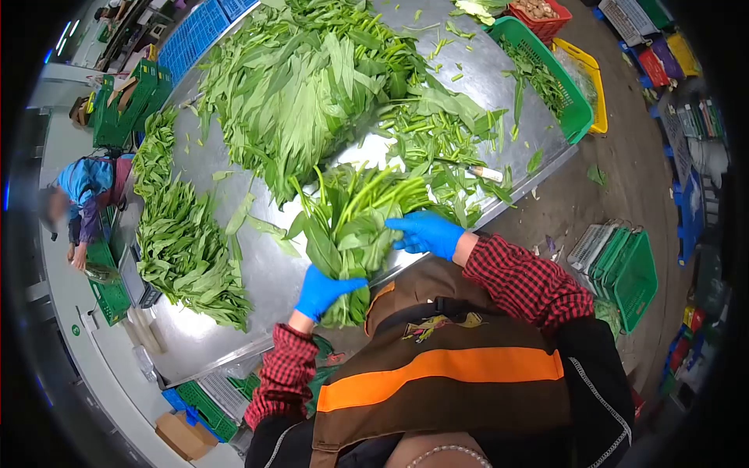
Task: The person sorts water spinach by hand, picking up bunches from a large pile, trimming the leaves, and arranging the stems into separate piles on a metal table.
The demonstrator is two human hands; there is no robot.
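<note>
A bunch of leafy greens (351,230) with pale cut stems is held at the table's near edge, its stems pointing up and to the right. My left hand (324,293), in a blue glove, grips its lower left side. On the right side of the bunch, my gloved right hand (427,234) has its fingers closed around leaves and stems. Beyond lies a large heap of the same greens (289,93). A knife with a light handle (485,173) rests among loose stems and leaves (437,140) to the right.
More greens (187,242) lie in a row along the left of the metal table (269,269). Green (581,117), yellow (599,117) and red (546,25) baskets stand at the upper right. Stacked crates (628,273) stand on the floor at right. Another person (86,183) bends at far left.
</note>
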